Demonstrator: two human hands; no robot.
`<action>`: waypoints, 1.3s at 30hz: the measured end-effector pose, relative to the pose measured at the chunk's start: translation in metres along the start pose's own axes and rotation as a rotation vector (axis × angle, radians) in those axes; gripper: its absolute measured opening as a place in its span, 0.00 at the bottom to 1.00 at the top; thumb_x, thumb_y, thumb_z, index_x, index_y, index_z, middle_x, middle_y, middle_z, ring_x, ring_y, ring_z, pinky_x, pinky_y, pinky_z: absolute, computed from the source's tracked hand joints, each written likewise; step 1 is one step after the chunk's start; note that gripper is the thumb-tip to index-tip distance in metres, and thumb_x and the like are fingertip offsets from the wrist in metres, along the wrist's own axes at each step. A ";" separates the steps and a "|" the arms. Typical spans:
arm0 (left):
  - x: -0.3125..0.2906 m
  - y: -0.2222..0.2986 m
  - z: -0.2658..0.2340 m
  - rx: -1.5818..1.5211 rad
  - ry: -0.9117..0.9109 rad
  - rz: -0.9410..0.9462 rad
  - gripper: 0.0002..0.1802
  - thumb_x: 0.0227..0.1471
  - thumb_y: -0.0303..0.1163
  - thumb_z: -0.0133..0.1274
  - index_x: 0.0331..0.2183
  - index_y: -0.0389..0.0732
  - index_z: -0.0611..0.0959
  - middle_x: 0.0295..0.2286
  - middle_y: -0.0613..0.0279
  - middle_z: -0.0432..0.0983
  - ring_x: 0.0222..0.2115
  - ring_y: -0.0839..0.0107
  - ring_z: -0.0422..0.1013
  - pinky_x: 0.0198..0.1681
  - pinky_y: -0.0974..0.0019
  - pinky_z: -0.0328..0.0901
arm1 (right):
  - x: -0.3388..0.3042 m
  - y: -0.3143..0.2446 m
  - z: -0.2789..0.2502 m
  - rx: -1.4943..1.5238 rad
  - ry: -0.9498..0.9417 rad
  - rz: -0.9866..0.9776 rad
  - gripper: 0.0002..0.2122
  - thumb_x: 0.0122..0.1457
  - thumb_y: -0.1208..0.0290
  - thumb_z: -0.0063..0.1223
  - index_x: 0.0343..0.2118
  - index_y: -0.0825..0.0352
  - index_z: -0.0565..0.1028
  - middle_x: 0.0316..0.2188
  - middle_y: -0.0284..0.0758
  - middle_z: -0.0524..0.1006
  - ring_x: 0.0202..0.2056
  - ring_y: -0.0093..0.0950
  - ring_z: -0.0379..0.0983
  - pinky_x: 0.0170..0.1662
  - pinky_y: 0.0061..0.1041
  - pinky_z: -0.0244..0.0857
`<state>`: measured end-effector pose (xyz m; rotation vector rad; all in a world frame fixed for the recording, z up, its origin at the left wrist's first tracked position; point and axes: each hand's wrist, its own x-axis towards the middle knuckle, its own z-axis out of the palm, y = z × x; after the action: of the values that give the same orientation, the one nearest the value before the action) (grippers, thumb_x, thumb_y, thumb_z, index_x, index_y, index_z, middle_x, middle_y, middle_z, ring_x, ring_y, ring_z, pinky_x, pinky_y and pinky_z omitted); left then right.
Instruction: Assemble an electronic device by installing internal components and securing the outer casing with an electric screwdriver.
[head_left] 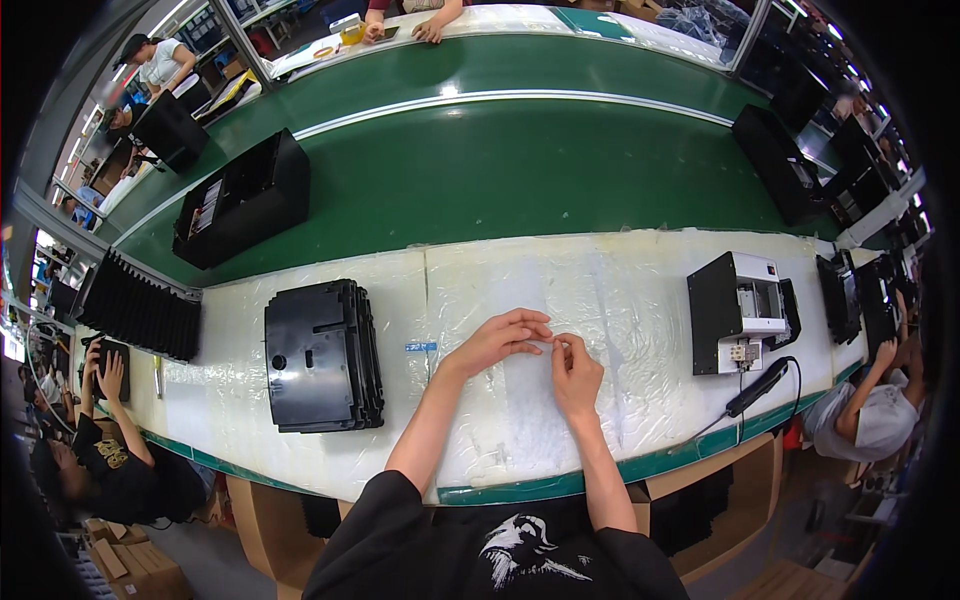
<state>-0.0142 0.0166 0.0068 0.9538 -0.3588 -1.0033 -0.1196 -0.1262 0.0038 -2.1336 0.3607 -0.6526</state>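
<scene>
Over the middle of the white, film-covered worktop [470, 400], my two hands nearly meet. My left hand [503, 338] has its fingers stretched out and slightly bent, and I see nothing held in it. Thumb and fingertips of my right hand [577, 377] are pinched together close to the left fingertips; whatever may be between them is too small to make out. To the left of my forearm lies a stack of black plastic panels [315, 358]. A small blue-and-white strip [421, 347] is on the worktop between the stack and my left wrist.
At right stand a black-and-white screw feeder [735, 315] and a black electric screwdriver [762, 388] with its cable. Black housings [245, 200] sit on the green conveyor [520, 165]. Ribbed black parts [145, 305] stand at far left. Cardboard boxes [270, 525] are below; co-workers flank me.
</scene>
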 end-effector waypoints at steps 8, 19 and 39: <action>0.000 0.000 0.000 -0.005 0.002 -0.005 0.19 0.57 0.28 0.42 0.50 0.33 0.69 0.43 0.54 0.71 0.46 0.66 0.67 0.50 0.63 0.64 | 0.000 0.000 0.000 -0.005 -0.010 0.007 0.02 0.55 0.73 0.52 0.30 0.63 0.74 0.12 0.33 0.71 0.12 0.26 0.68 0.18 0.24 0.59; 0.001 0.002 0.001 -0.024 0.029 -0.013 0.18 0.57 0.26 0.40 0.50 0.34 0.69 0.42 0.55 0.71 0.45 0.67 0.69 0.49 0.65 0.65 | 0.000 0.003 0.000 0.011 -0.009 -0.002 0.03 0.54 0.74 0.54 0.30 0.64 0.74 0.12 0.31 0.70 0.13 0.19 0.65 0.17 0.19 0.57; 0.000 0.005 0.004 -0.014 0.052 -0.017 0.19 0.56 0.26 0.41 0.49 0.33 0.70 0.42 0.53 0.72 0.46 0.65 0.68 0.49 0.63 0.65 | 0.000 0.004 0.001 0.005 -0.005 0.005 0.03 0.52 0.73 0.55 0.30 0.63 0.74 0.11 0.31 0.71 0.12 0.23 0.67 0.17 0.22 0.59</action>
<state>-0.0141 0.0156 0.0132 0.9698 -0.3006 -0.9938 -0.1190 -0.1284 0.0006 -2.1287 0.3620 -0.6449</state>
